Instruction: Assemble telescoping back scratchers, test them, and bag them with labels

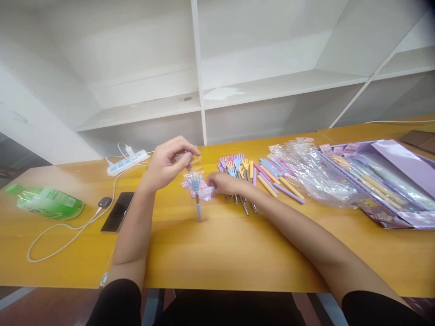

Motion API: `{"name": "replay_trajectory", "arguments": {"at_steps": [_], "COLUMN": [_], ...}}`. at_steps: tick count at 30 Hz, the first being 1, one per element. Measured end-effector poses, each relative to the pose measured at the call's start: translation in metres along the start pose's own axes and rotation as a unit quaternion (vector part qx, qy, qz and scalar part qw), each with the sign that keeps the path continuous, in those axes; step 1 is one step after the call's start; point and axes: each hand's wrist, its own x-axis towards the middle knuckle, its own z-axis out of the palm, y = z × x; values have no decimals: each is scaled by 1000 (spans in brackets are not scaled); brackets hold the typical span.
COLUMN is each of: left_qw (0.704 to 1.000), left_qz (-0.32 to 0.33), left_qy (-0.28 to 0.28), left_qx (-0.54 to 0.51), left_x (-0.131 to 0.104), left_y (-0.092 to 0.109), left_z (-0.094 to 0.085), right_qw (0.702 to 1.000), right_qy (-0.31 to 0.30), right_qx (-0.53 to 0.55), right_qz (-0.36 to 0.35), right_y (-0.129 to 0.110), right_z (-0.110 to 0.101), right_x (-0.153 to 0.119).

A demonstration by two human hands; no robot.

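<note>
My left hand (172, 162) is raised over the table, thumb and fingers pinched on the top of a clear plastic bag (197, 159). Below it a blue hand-shaped scratcher (195, 183) with a blue-grey handle points toward me. Behind the scratcher are small pink printed cards (205, 191). My right hand (218, 183) has its fingers closed at the right edge of these cards; what they grip is too small to tell. Just right of it lie purple, yellow and blue scratcher heads (234, 164) with metal rods, beside loose coloured handles (268, 179).
Clear plastic bags (306, 174) and a purple box (377, 181) of packed items are at the right. On the left are a green bottle (49, 202), a black phone (118, 212), a white cable and a power strip (127, 163). White shelves (238, 90) stand behind.
</note>
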Motion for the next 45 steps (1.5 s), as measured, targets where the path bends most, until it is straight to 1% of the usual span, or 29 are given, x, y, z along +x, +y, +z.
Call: {"name": "replay_trajectory", "arguments": {"at_steps": [3,6,9,11,12,13,15,17,19,21,23,25,27,29,31,34,36,40,45], "left_qw": [1000,999,998,996,996,995,992,989,985,982,980,978,975,972,970,965,960,950,942], "left_qz": [-11,-28,-44,-49,-52,-55,-69,-93,-120,-138,-146,-153,-161,-169,-173,-174,-181,-197,-204], "left_qy": [5,19,43,56,61,67,82,94,100,100,100,99,95,86,73,51,35,14,0], "left_qx": [-5,-12,-29,-43,-49,-54,-63,-72,-77,-83,-91,-104,-120,-137,-155,-189,-212,-241,-265], "left_x": [0,-1,-2,-2,-2,-2,-2,-4,-6,-8,-9,-10,-10,-10,-10,-10,-10,-9,-6], "left_y": [1,1,2,4,5,7,11,16,20,24,28,30,31,30,29,27,27,29,31], "left_z": [0,0,2,5,6,8,10,12,14,16,17,18,19,18,17,15,14,13,13], "right_qw": [1000,998,997,994,988,975,939,898,856,824,808,801,794,786,775,764,770,790,789], "right_qy": [-13,-26,4,62,104,160,268,351,412,448,462,468,487,524,556,565,559,538,532], "right_qx": [18,42,57,79,97,131,174,197,218,239,251,254,232,167,74,-20,-41,-57,-65], "right_qz": [-11,-31,-42,-49,-58,-75,-123,-178,-224,-252,-266,-276,-281,-283,-291,-310,-306,-287,-300], "right_y": [-2,-4,-9,-16,-22,-29,-44,-60,-74,-83,-89,-92,-95,-98,-101,-104,-106,-107,-108], "right_z": [-3,-12,-31,-48,-56,-63,-73,-75,-71,-64,-58,-54,-53,-54,-55,-57,-59,-64,-67], "right_x": [-2,-4,-14,-27,-36,-45,-63,-77,-86,-89,-88,-85,-82,-79,-78,-81,-85,-94,-99]}}
